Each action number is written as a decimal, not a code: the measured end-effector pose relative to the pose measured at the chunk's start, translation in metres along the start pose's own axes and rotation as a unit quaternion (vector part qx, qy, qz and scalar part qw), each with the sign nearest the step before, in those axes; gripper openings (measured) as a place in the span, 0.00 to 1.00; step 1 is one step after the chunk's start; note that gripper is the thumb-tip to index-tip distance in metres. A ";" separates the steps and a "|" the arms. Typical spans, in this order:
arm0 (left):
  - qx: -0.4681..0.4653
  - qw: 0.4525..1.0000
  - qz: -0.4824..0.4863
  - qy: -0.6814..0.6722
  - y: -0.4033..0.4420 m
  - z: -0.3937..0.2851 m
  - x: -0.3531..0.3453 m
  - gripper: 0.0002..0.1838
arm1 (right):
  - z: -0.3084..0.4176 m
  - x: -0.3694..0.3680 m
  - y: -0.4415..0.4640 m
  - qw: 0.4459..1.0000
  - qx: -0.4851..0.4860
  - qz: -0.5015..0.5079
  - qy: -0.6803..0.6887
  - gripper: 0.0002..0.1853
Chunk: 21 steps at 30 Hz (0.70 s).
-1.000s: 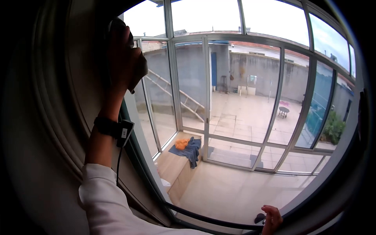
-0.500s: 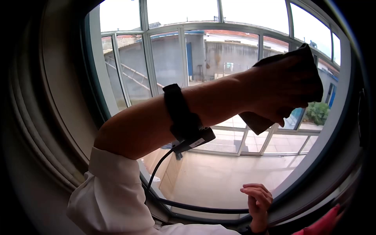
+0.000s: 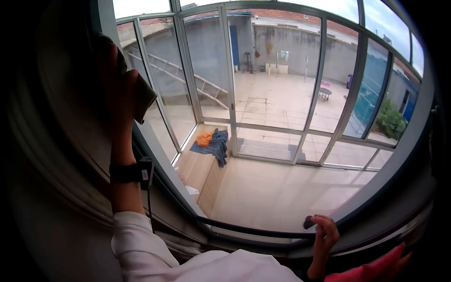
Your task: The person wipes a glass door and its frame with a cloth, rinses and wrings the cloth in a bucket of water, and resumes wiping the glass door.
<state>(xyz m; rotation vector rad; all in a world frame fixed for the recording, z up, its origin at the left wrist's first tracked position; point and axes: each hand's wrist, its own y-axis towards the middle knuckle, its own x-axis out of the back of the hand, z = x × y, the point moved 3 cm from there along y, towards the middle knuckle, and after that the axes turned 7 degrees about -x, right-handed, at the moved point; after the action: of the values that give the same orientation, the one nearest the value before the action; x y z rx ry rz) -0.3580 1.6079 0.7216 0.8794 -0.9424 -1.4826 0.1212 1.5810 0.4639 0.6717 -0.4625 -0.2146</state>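
My left hand (image 3: 117,89) is raised at the upper left, in deep shade, closed around a dark cloth (image 3: 144,99). Part of the cloth sticks out toward the glass, beside the left edge of the window frame (image 3: 159,164). A black strap with a small box (image 3: 144,173) and a cable sits on my left forearm. Low on the right, my right hand (image 3: 327,233) is up near the lower window edge, its fingers bent and close together. A small dark rounded thing (image 3: 308,222) shows at its fingertips; what it is, I cannot make out.
Beyond the window, a wooden cabinet (image 3: 197,171) bears an orange cloth (image 3: 204,139) and a grey-blue cloth (image 3: 217,146). Glazed panels face a paved yard with a ladder (image 3: 178,75) and a small round table (image 3: 324,93). Something pinkish red (image 3: 371,268) lies at lower right.
My left arm has swung from across the window to its left edge, carrying the cloth. The view has shifted and shows more yard. A dark thing now shows at my right fingertips.
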 end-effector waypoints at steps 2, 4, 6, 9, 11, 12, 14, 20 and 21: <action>0.040 0.998 -0.009 0.046 -0.026 -0.024 -0.002 0.34 | -0.002 -0.002 0.006 1.000 -0.006 -0.006 0.017 0.10; 0.114 0.987 0.017 0.109 -0.052 -0.056 -0.001 0.35 | -0.003 -0.003 0.005 0.999 -0.010 0.016 0.028 0.10; 0.183 0.981 -0.002 0.068 -0.075 -0.086 -0.009 0.37 | -0.006 -0.006 0.006 0.999 -0.004 0.024 0.027 0.10; 0.192 0.981 -0.012 0.035 -0.077 -0.141 -0.022 0.39 | -0.012 -0.013 0.002 0.999 -0.015 0.023 0.034 0.10; 0.167 0.986 0.006 0.014 -0.064 -0.178 -0.035 0.39 | -0.014 -0.014 0.004 0.998 -0.038 0.026 0.047 0.10; 0.150 0.988 0.019 0.005 -0.059 -0.195 -0.040 0.39 | -0.011 -0.017 0.006 0.997 -0.032 0.035 0.053 0.10; 0.114 0.992 0.059 -0.004 -0.047 -0.225 -0.050 0.41 | -0.001 -0.021 0.011 0.997 -0.011 0.038 0.064 0.11; -0.015 0.991 0.120 -0.056 -0.028 -0.255 -0.051 0.34 | 0.030 -0.036 0.021 0.994 0.022 0.074 0.083 0.12; -0.067 0.989 0.122 -0.046 -0.029 -0.242 -0.049 0.34 | 0.035 -0.036 0.023 0.992 0.049 0.085 0.080 0.12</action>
<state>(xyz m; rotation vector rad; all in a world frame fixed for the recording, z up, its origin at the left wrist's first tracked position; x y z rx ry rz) -0.1441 1.6374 0.5990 0.5790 -0.9689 -1.3658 0.0736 1.5915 0.4899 0.7352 -0.3744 0.0227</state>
